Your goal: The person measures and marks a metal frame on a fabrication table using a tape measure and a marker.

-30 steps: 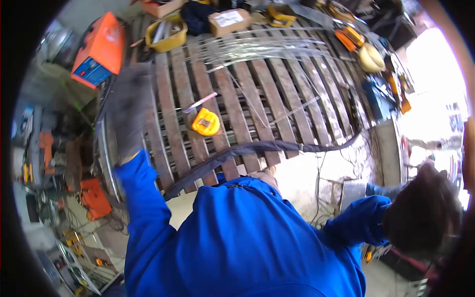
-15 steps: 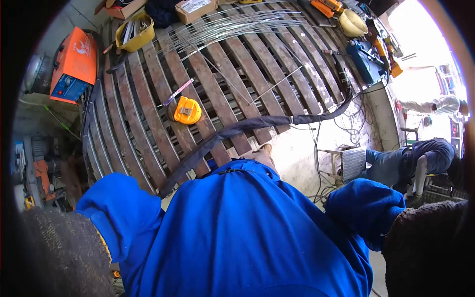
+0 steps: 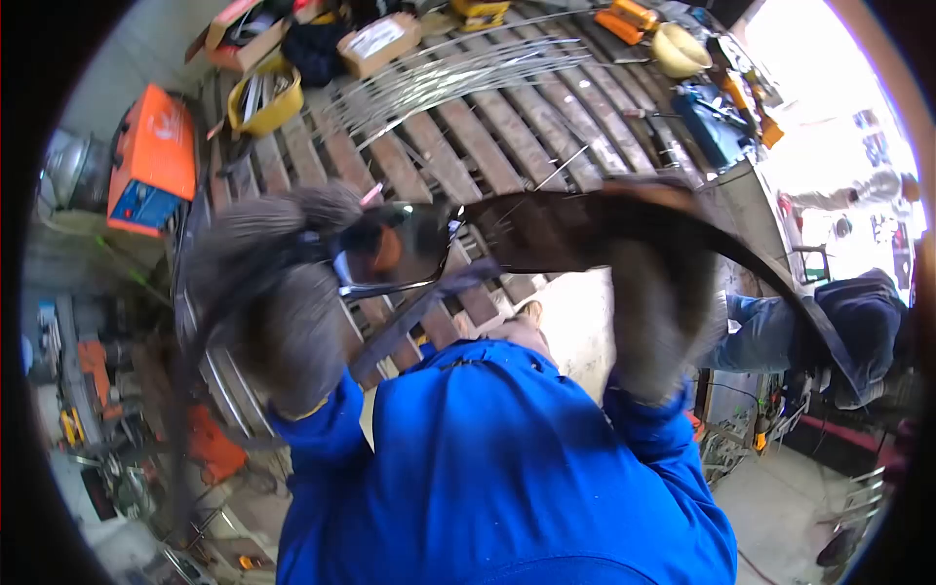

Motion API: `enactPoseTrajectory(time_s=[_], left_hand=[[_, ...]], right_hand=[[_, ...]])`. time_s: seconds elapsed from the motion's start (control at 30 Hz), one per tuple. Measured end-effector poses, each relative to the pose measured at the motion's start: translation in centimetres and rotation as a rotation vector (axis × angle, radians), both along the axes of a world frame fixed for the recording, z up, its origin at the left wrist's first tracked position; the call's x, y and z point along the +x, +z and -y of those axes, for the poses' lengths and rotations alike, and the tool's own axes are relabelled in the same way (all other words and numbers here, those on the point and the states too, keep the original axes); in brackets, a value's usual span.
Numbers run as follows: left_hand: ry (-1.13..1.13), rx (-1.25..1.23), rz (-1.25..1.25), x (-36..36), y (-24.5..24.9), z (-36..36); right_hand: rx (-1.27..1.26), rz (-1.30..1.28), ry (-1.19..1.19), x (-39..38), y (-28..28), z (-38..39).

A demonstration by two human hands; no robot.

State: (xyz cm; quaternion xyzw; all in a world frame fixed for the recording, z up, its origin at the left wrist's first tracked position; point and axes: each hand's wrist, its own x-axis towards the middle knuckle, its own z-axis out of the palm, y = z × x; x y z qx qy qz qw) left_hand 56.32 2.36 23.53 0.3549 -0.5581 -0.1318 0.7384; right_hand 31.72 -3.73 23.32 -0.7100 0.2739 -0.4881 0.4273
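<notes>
A pair of dark sunglasses [image 3: 536, 231] spans the middle of the head view, close to the camera, lenses side by side and temples spread outward. My left hand [image 3: 292, 283], in a grey-brown glove and blurred by motion, grips the glasses at their left end. At their right end my right hand [image 3: 663, 292], gloved the same way, is closed on the frame. Behind the lenses, the yellow tape measure on the slatted bench is seen only dimly. A pink-and-white marker [image 3: 371, 194] shows just above the left lens.
Beyond the hands is a slatted metal bench [image 3: 497, 156] with thin rods [image 3: 468, 83], a yellow container [image 3: 265, 102] and a cardboard box [image 3: 380, 44]. An orange welding machine [image 3: 153, 156] stands left. At right, a bent-over person [image 3: 848, 322] is near a blue tool case [image 3: 717, 127].
Both gloved hands have come from the lower sides to the centre, with the sunglasses now between them. The glasses were not visible before. The view has shifted slightly.
</notes>
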Motion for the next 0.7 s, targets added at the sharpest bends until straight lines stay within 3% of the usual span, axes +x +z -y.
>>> enactPoseTrajectory(time_s=[0.03, 0.1, 0.17, 0.27, 0.33, 0.37, 0.43, 0.47, 0.5, 0.57, 0.6, 0.63, 0.7], left_hand=[[0.377, 0.286, 0.079, -0.5, -2.7, -0.4], [0.176, 0.627, 0.077, -0.8, -5.7, -0.7], [0.151, 0.763, 0.078, -1.9, -8.4, -1.8], [0.149, 0.780, 0.059, -3.0, -13.0, -3.5], [0.105, 0.877, -0.189, -3.5, -13.9, -3.6], [0.090, 0.873, -0.186, -3.6, -13.9, -3.6], [0.000, 1.021, -0.383, -3.7, -13.2, -3.7], [-0.002, 0.986, -0.347, -3.6, -14.3, -3.8], [0.007, 0.991, -0.354, -3.2, -15.2, -4.0], [-0.203, 1.094, -0.329, -2.0, -16.3, -4.5], [-0.178, 1.009, -0.258, -2.1, -16.1, -4.6], [-0.240, 0.974, -0.411, -2.4, -14.6, -4.8], [-0.125, 0.947, -0.286, -1.2, -14.5, -6.9]], right_hand=[[0.141, 0.112, -0.033, 0.2, -2.1, 0.2], [0.323, 0.314, -0.013, 0.8, -6.4, 0.3], [0.440, 0.170, -0.111, 0.8, -9.6, -1.1], [0.439, 0.054, -0.081, 0.1, -12.4, -2.3], [0.467, 0.036, -0.005, -0.2, -12.2, -2.1], [0.462, 0.036, -0.019, -0.2, -12.0, -1.8], [0.181, -0.148, -0.002, -0.1, -11.7, -1.1], [0.059, -0.259, -0.005, -0.1, -11.3, -0.9], [0.064, -0.261, 0.007, -0.2, -11.5, -1.1], [-0.005, -0.361, 0.049, 0.2, -12.4, -1.4], [0.196, -0.290, 0.043, 0.6, -12.6, -2.1], [0.189, -0.277, 0.047, 0.8, -13.3, -1.9], [0.329, -0.300, 0.071, 0.9, -12.6, -2.0]])
